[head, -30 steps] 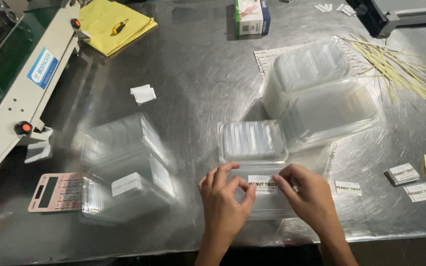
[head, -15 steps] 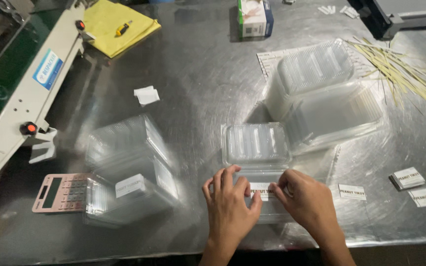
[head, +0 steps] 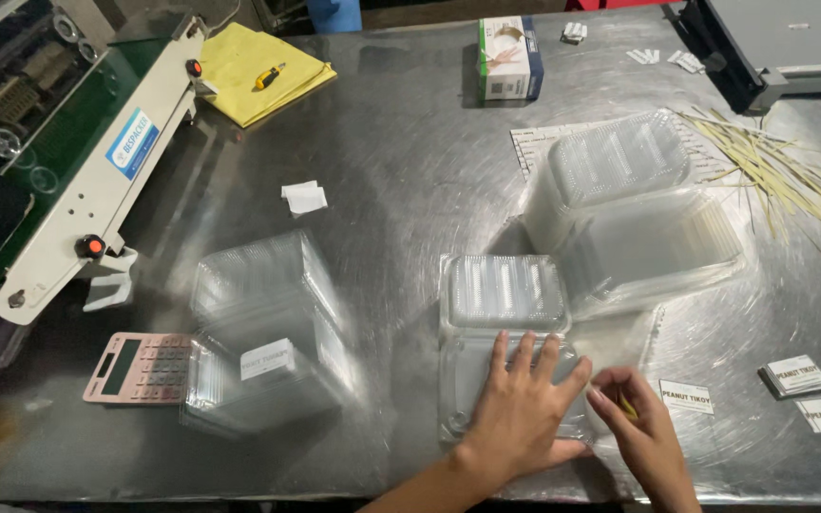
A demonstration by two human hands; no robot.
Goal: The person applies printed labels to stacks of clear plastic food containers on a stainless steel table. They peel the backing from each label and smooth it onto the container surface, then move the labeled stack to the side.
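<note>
Left hand (head: 523, 404) spread flat, pressing open clamshell container (head: 505, 328); right hand (head: 643, 432) pinching something yellowish; labelled stack (head: 268, 351) done, unlabelled stack (head: 634, 204) remaining

The left hand (head: 523, 404) lies flat, palm down, fingers spread and pointing away from the body, its forearm coming in from the bottom edge. The right hand (head: 643, 432) sits just beside it, fingers curled inward with the tips pinched together, wrist angled from the lower right.
</note>
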